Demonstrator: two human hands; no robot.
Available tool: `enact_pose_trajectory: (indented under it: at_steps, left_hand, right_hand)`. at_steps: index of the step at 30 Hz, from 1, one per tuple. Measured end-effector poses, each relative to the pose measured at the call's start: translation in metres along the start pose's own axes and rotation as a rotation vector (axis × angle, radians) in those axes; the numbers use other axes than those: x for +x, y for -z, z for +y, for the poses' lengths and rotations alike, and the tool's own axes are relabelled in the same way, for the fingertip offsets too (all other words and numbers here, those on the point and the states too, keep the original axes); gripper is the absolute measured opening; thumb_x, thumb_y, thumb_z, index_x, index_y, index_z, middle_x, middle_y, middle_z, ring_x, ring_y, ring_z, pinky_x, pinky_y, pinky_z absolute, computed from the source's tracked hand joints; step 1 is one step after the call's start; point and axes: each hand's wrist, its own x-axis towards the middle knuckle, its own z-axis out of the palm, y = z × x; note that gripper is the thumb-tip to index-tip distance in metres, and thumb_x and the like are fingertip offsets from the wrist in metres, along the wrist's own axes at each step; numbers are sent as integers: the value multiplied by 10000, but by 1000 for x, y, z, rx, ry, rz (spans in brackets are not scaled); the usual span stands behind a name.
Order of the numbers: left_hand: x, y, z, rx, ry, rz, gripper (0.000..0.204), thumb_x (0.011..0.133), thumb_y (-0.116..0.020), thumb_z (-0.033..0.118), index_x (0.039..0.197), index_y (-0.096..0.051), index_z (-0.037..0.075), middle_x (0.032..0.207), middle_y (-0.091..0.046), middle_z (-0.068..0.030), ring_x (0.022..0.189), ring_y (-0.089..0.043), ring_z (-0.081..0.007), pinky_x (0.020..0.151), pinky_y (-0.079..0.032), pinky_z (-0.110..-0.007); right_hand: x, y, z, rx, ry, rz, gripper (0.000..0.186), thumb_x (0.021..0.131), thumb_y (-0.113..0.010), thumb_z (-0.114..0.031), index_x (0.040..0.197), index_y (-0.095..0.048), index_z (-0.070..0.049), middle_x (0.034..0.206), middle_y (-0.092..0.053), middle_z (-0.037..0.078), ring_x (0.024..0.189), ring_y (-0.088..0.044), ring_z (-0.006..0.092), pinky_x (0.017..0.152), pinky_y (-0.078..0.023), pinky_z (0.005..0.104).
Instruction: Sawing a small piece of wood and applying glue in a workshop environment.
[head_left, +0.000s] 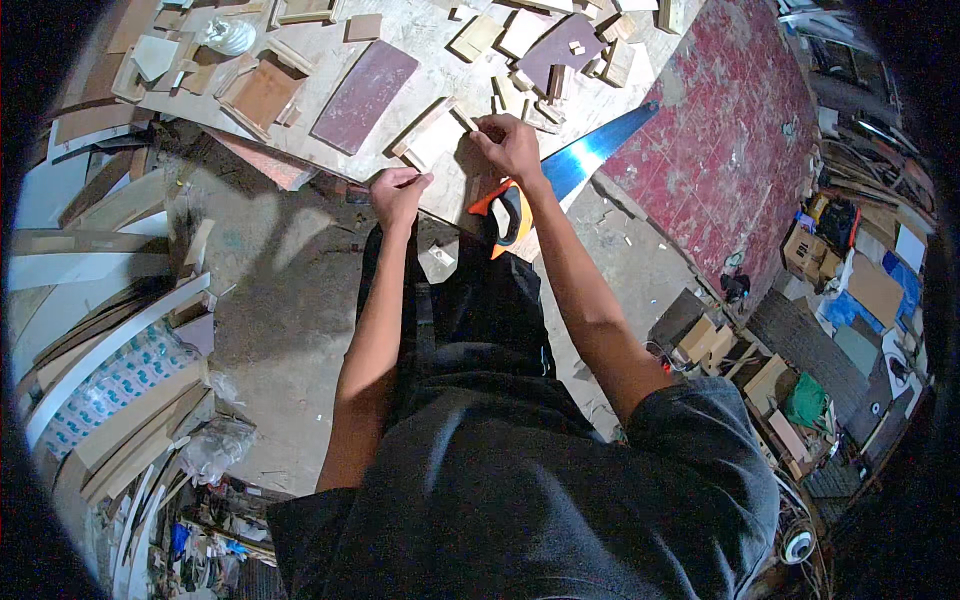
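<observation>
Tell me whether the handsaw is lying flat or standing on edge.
Lying flat: the handsaw shows its broad blue blade face up on the workbench.

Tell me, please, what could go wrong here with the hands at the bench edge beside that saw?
The handsaw lies right under the right hand, its handle overhanging the workbench edge; a nudge could drop it or bring the blade against the forearm. The small wood piece between the right hand and the left hand sits near the edge and might slip off.

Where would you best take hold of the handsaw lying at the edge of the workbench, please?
Probably by the orange and black handle of the handsaw. It overhangs the bench edge toward the person, just under the right hand, so come from the near side. The blue blade points away across the workbench.
</observation>
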Motion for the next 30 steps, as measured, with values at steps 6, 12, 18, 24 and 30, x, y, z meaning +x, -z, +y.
enact_pose_trajectory:
  at_steps: [6, 12, 18, 24, 30]
  left_hand:
    - [-1, -2, 7, -22, 34, 23, 318, 712, -874, 138, 892, -683, -42, 824, -708, -96, 711, -648, -160, 688, -525, -285]
    - [6, -5, 3, 28, 42, 58, 323, 744, -859, 199, 882, -698, -45, 801, -708, -99, 710, -646, -157, 676, -517, -299]
    - [9, -7, -5, 43, 4, 97, 318, 757, -840, 211, 877, -706, -50, 772, -705, -88, 685, -642, -152, 671, -510, -302]
    - [10, -8, -7, 48, 1, 99, 333, 767, -825, 246, 870, -708, -48, 764, -703, -82, 682, -641, -149, 663, -506, -306]
    - [14, -8, -12, 104, -18, 116, 342, 760, -831, 260, 871, -709, -40, 770, -707, -90, 675, -651, -178, 673, -514, -325]
  right_hand:
    - [-1, 2, -5, 46, -52, -32, 338, 793, -757, -356, 1039, -748, -125, 992, -713, 119, 864, -697, 291, 773, -547, 382]
    - [1, 2, -1, -12, 48, 10, 301, 796, -781, -274, 998, -738, -55, 898, -723, 126, 761, -704, 222, 704, -548, 334]
    - [1, 1, 2, -40, 21, -13, 269, 763, -763, -300, 956, -734, -115, 958, -695, 131, 874, -683, 320, 766, -542, 403]
    - [-7, -4, -1, -196, 57, 52, 216, 760, -754, -257, 908, -685, -116, 922, -651, 113, 839, -666, 340, 720, -539, 430]
    - [-6, -10, -4, -150, 101, 130, 181, 780, -749, -196, 942, -717, -122, 939, -667, 94, 821, -675, 287, 710, -541, 403]
